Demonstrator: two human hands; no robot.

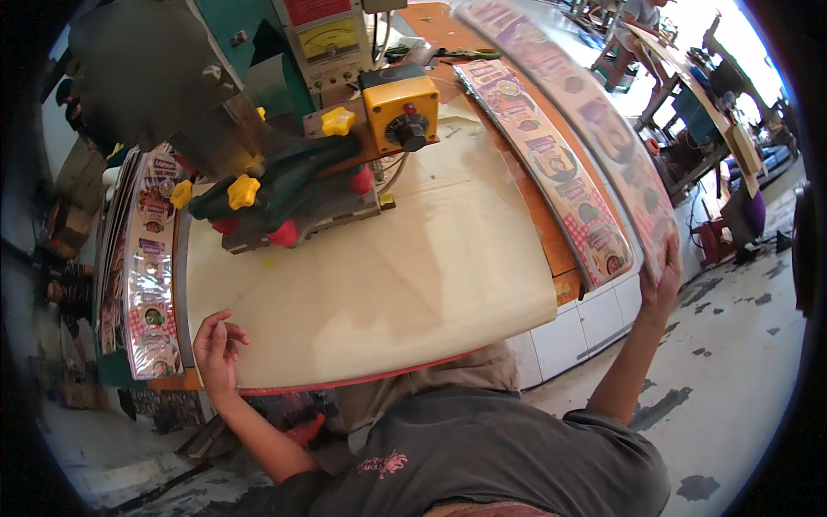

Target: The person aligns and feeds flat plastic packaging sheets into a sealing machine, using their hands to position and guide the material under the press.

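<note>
My right hand (662, 277) is closed on the near end of a long printed plastic strip (594, 108), raised off the table's right edge and blurred by motion. Left of that strip, a stack of similar printed strips (551, 159) lies on the table. My left hand (220, 349) rests at the table's front left corner, its fingers loosely bent and apart with nothing in them. Beside it, more printed strips (152, 267) are piled along the left edge. A press machine (293, 194) with yellow star knobs stands over the cream sheet (388, 302) that covers the worktop.
A yellow control box (401, 103) with a black dial sits on the machine's arm. Behind it are a gauge panel (332, 43) and green-handled pliers (469, 53). White tiles (594, 319) border the table at right. Another person (637, 39) is at the far right near a wooden bench (689, 73).
</note>
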